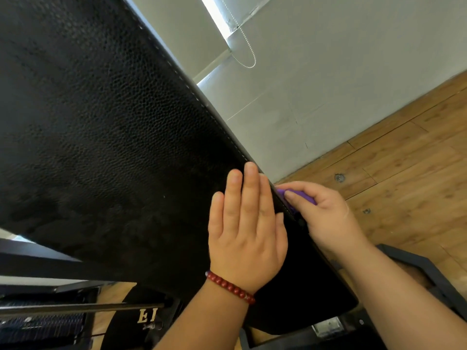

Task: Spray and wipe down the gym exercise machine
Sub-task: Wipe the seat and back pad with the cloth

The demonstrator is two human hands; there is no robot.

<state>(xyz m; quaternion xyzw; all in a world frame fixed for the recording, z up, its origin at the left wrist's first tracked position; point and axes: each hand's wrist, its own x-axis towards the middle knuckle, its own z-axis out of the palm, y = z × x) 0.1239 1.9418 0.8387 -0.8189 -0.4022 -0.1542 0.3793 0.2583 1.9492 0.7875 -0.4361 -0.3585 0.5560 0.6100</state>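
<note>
A large black leather-textured pad (106,127) of the gym machine fills the left and middle of the view, with white stitching along its right edge. My left hand (246,223), a red bead bracelet on its wrist, lies flat on the pad near that edge, fingers straight. Just past the edge, my right hand (326,215) grips a purple cloth (298,195) and holds it against the side of the pad. Most of the cloth is hidden by my fingers and the pad. No spray bottle is in view.
A grey wall (328,79) with a window blind and its bead cord (249,54) stands behind the pad. Wooden floor (409,157) lies to the right. Dark metal frame parts (429,271) sit below right, and a steel bar (80,308) at lower left.
</note>
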